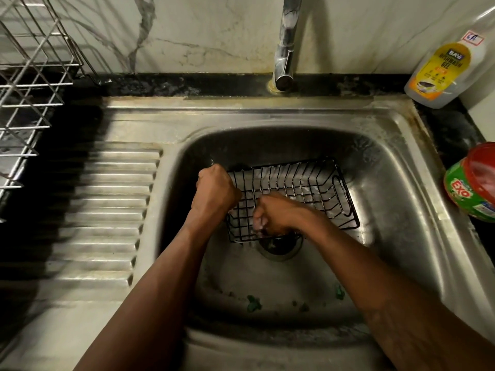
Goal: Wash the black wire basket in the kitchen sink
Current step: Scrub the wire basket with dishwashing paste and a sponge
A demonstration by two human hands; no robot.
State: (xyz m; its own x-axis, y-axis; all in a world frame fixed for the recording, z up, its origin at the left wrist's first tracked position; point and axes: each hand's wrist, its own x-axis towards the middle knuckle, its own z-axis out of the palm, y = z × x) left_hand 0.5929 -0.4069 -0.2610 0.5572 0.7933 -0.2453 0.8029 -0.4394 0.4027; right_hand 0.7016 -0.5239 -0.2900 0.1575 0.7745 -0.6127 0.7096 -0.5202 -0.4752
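Inside black wire basket (300,188), right hand (278,214) blurred

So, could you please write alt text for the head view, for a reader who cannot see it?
A left hand grips the rim of a black wire basket in a steel sink while the right hand, curled, reaches inside it. A tap stands behind.

The left hand (215,190) is covering the left end of the wire basket (300,188), its fingers curling out of sight. The right hand (273,215) is blurring across the near rim and hiding part of the drain (278,251) (something pale is showing at its fingers, too smeared to name). The faucet (288,36) is running off the top edge, the dish rack (32,76) off the left, the red-lidded tub (474,183) off the right. Green specks (253,303) are lying too small to identify.
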